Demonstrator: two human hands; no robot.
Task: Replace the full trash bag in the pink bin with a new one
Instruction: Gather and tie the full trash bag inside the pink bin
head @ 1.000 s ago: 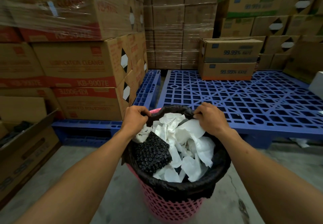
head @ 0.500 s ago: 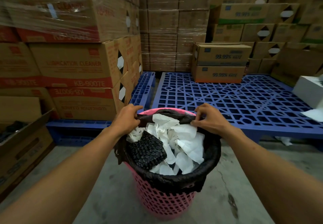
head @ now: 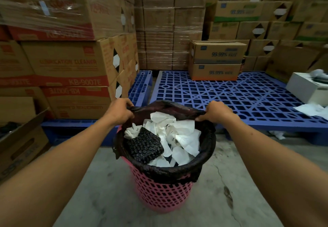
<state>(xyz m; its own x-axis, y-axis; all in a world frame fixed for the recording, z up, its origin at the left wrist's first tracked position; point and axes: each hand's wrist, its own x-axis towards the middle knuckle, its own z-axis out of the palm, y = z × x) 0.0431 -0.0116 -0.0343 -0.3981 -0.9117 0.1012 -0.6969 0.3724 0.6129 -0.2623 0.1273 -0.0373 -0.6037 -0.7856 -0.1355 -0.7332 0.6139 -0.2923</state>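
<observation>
- Lettering on the cardboard boxes point(head: 71, 63) at the left of the frame reads "LUBRICATION CLEANER" and "KB-9007E" in red; one box below carries the same print upside down. Two stacked boxes point(head: 217, 60) at upper centre-right read "99.99% RATE".
- The pink bin point(head: 159, 191) stands upright on the concrete floor point(head: 88, 191) at lower centre, mouth facing up, just in front of the blue pallets point(head: 230, 93).
- The bin is a perforated plastic basket lined with a black trash bag point(head: 177, 171), whose rim is folded over the near edge and pulled up at the far edge.
- The bag is heaped with crumpled white paper point(head: 184, 134) and a piece of black bubble wrap point(head: 144, 146).
- The left hand point(head: 119, 110) and right hand point(head: 215, 111) are apart, each closed on the raised far edge of the bag, stretching it between them.
- A white box point(head: 305, 88) and loose paper lie on the pallet at the right edge.
</observation>
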